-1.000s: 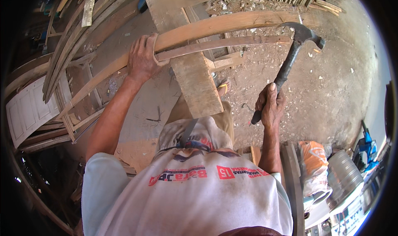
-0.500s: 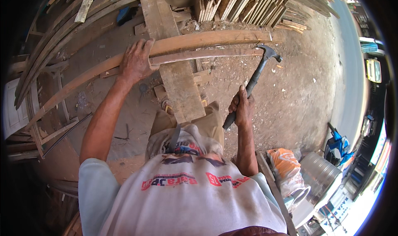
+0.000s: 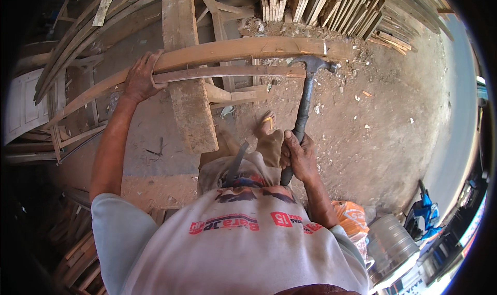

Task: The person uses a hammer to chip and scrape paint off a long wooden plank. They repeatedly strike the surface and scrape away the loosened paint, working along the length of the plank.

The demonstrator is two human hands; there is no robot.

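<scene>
The left hand clasped wooden strips, the right hand a hammer; rightward of both sat an orange bag and ribbed container, contents unclear.

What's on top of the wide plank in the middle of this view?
A long beam and a thinner strip cross over the wide plank, with the left hand holding them to its left. The plank's parts directly beneath them are covered and cannot be seen.

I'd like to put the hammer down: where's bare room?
Open ground with scattered chips lies between the hammer and the road. The plank is bare on the near side of the thinner strip. Crowded: stacked boards beyond; a panelled door left.
</scene>
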